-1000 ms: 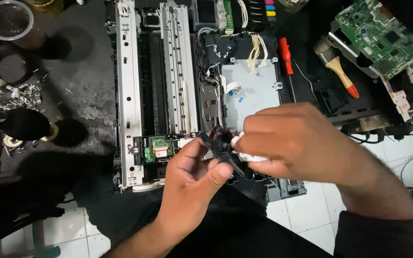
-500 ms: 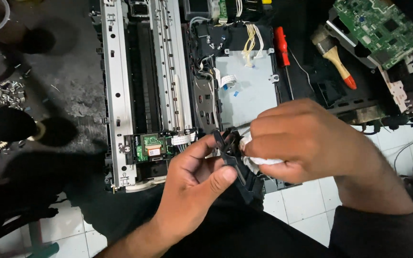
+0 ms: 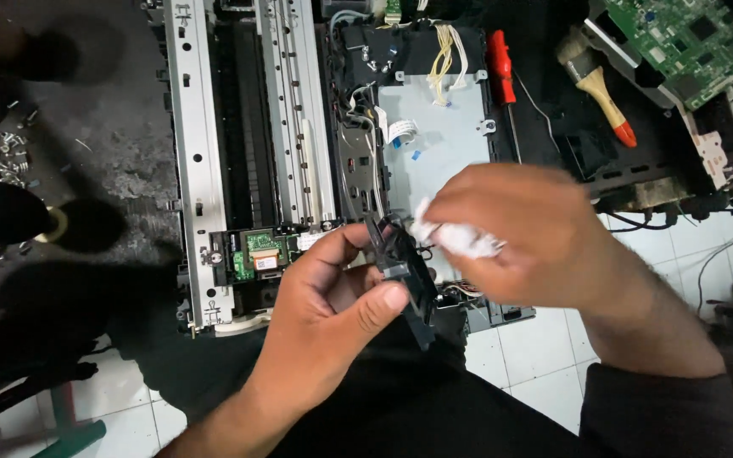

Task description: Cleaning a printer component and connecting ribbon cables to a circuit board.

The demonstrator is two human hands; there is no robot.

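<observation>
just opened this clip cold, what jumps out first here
Front and centre, the left hand pinches a small black plastic part while the blurred right hand presses a white crumpled tissue against it. Behind them lies an opened printer chassis with long metal rails. At top right sit a green circuit board, a wooden-handled brush and a red-handled screwdriver.

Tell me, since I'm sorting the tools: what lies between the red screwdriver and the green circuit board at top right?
In the head view, a paintbrush with a wooden handle and red tip lies between the red screwdriver and the green circuit board.
</observation>
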